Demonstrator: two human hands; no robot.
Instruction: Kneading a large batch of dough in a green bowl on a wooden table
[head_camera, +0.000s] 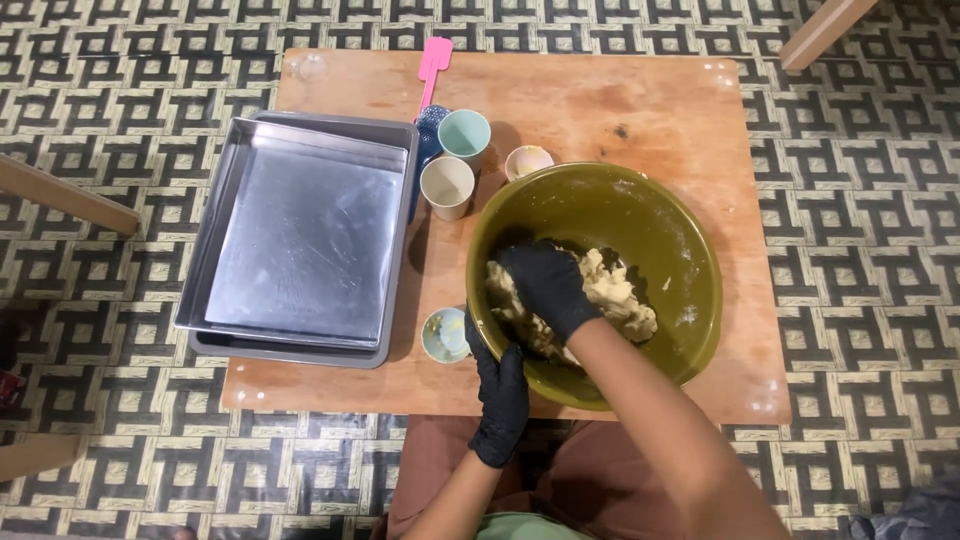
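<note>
A round, glossy olive-green bowl (600, 280) on the wooden bench (620, 110) holds a lumpy, pale dough (615, 295); the right hand (548, 285), in a black glove, presses clenched into it. The gloved left hand (498, 385) grips the bowl's near rim. Beside it lie stacked, shiny metal trays (300, 240), small cups (455, 160) and a pink spatula (433, 65).

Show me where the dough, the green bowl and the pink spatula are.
dough (618, 292), head view, on its pale top lump.
green bowl (660, 215), head view, on its bare inner wall.
pink spatula (434, 62), head view, on its flat handle.
</note>
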